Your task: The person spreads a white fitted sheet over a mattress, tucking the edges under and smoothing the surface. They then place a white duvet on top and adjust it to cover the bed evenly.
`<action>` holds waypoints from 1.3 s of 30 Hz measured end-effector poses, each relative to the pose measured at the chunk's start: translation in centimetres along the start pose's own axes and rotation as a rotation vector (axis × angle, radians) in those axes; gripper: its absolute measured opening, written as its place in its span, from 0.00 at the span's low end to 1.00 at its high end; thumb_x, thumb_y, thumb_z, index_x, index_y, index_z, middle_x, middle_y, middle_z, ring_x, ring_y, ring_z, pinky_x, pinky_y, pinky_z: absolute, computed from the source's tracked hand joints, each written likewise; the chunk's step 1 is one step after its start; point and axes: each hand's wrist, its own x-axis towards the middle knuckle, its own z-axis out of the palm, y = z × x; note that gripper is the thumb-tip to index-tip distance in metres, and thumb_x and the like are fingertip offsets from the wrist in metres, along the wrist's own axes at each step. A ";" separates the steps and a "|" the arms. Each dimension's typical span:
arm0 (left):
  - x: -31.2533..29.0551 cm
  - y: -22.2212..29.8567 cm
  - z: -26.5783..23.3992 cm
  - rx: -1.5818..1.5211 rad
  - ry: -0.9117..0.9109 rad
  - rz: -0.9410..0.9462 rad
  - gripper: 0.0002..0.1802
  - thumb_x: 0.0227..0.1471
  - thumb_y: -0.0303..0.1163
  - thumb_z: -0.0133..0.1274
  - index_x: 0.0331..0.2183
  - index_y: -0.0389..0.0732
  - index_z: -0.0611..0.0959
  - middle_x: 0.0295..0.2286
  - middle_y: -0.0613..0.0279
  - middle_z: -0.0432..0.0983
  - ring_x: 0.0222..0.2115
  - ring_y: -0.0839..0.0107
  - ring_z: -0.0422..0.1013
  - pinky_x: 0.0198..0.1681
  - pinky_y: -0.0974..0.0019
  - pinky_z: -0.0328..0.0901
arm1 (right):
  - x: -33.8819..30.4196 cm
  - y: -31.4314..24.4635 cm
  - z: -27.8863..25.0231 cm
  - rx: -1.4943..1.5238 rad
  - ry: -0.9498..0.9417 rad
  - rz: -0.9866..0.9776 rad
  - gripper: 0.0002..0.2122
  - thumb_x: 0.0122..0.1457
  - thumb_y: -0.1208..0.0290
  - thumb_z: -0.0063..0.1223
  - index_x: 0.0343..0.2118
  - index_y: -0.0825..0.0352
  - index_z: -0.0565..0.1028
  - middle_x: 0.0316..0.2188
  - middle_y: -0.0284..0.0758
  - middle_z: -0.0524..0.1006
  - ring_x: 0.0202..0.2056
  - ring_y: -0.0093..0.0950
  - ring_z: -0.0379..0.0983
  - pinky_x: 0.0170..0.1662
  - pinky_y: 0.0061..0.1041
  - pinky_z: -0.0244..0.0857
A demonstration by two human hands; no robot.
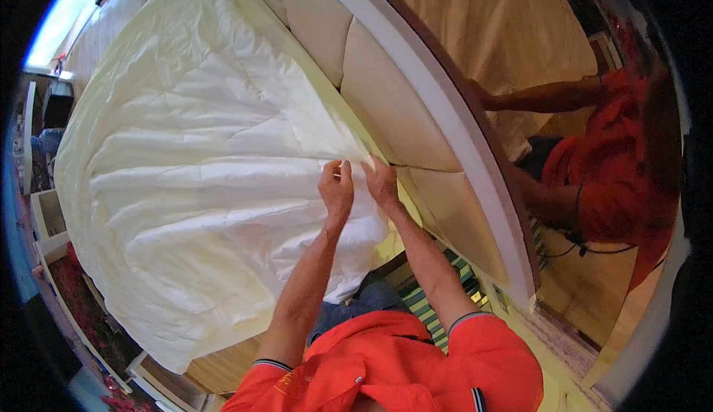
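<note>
A large white duvet [200, 182] lies spread over the bed, with folds fanning out from where my hands are. My left hand [337, 189] is closed, thumb and fingers pinching the duvet near its edge by the headboard. Just to its right, my right hand [382, 182] also grips the edge of the duvet, its fingertips partly hidden in the cloth. Between the two hands the fabric is gathered and slightly raised.
A cream padded headboard [401, 108] with a pale curved frame rises on the right. Beyond it a mirror [505, 33] reflects the bed and my red shirt. Green striped fabric [427, 301] is beside my legs. Open drawers [52, 223] stand along the left, and wooden floor [223, 364] shows below.
</note>
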 end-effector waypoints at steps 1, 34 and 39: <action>1.2 0.6 0.0 0.049 -0.009 0.020 0.17 0.49 0.41 0.56 0.33 0.35 0.79 0.25 0.53 0.77 0.23 0.65 0.71 0.30 0.64 0.66 | -0.7 -0.4 -0.1 0.012 -0.041 0.016 0.15 0.55 0.67 0.50 0.42 0.70 0.74 0.33 0.51 0.75 0.37 0.49 0.72 0.41 0.40 0.65; 6.3 -4.0 7.0 -0.345 -0.822 -0.373 0.37 0.50 0.22 0.46 0.61 0.41 0.54 0.60 0.50 0.51 0.58 0.58 0.54 0.57 0.64 0.53 | -7.0 11.2 -0.6 0.070 -0.122 0.429 0.12 0.50 0.70 0.57 0.35 0.71 0.75 0.28 0.40 0.78 0.28 0.31 0.73 0.33 0.31 0.65; 3.6 -5.3 7.8 -0.317 -0.853 -0.279 0.29 0.51 0.26 0.48 0.56 0.44 0.66 0.51 0.58 0.67 0.48 0.66 0.65 0.47 0.65 0.61 | -6.7 10.3 -0.8 0.293 0.082 0.464 0.10 0.52 0.68 0.55 0.29 0.72 0.76 0.21 0.31 0.75 0.24 0.20 0.67 0.29 0.24 0.62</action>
